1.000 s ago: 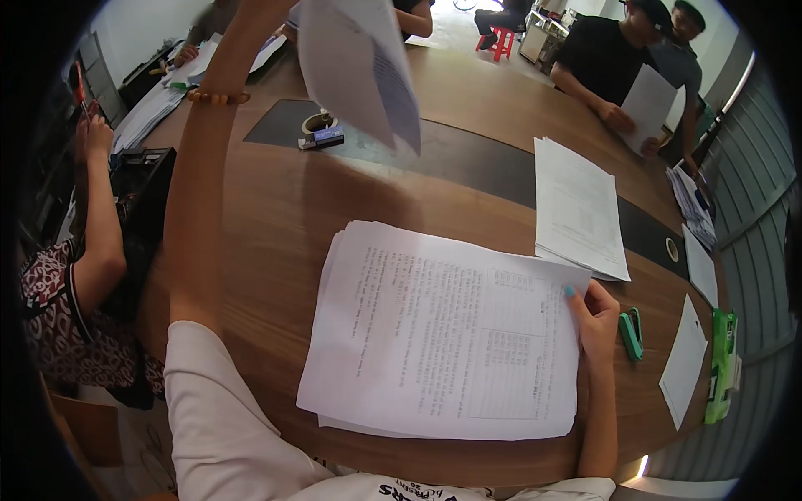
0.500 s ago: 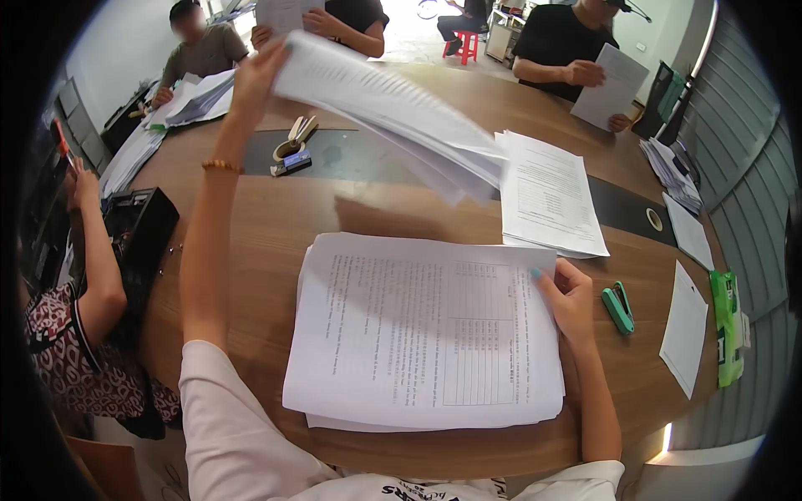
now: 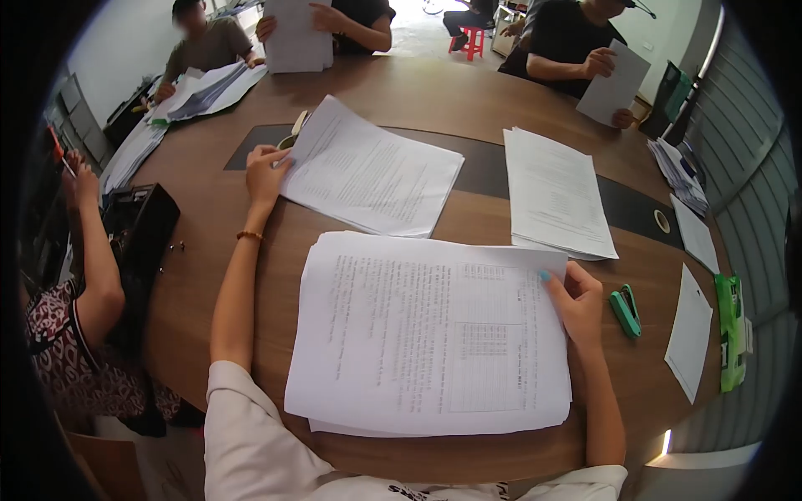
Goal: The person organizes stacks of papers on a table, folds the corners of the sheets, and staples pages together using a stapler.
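My left hand is closed on the left edge of a printed sheaf of papers, which lies on the wooden table beyond the large stack. Closer to me is a large stack of printed sheets. At its upper right corner, my right hand pinches the edge, with the thumb on top and the fingers curled. Another pile of printed papers rests farther back to the right. A green stapler lies just right of my right hand.
A person at far left holds something orange near a black box. Three people across the table handle papers. On the right are a tape roll, a loose sheet, a green packet and more papers.
The sheaf in my left hand has come down from the air onto the table, left of the back pile. My right hand has stayed at the large stack's corner.
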`<action>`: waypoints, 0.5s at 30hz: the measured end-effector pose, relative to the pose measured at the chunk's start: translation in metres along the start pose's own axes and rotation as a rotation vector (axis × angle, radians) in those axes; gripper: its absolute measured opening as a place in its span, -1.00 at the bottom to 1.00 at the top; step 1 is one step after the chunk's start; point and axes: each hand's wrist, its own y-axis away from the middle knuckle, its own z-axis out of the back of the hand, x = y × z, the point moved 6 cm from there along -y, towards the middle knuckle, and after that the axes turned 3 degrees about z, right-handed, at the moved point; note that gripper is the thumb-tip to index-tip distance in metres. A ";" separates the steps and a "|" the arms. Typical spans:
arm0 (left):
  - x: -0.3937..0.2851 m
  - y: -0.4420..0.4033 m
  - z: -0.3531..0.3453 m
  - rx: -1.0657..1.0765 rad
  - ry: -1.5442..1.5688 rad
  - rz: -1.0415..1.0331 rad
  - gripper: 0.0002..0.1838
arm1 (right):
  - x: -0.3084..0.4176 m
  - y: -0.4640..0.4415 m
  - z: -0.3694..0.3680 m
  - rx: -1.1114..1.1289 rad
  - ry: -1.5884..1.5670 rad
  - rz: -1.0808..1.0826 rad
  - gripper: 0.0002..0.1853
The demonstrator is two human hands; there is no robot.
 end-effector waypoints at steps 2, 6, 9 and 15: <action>-0.005 -0.004 0.004 -0.017 -0.006 -0.019 -0.71 | 0.000 0.000 -0.001 0.003 -0.005 0.004 -0.89; 0.015 -0.013 -0.004 0.260 0.215 0.316 -0.76 | 0.002 0.000 -0.001 -0.002 -0.002 0.014 -0.88; 0.023 -0.016 -0.009 0.438 0.302 0.372 -0.82 | 0.006 0.000 -0.001 0.011 0.002 0.009 -0.88; 0.029 -0.014 -0.007 0.542 0.530 0.529 -0.83 | 0.003 0.000 0.000 0.021 0.011 0.015 -0.88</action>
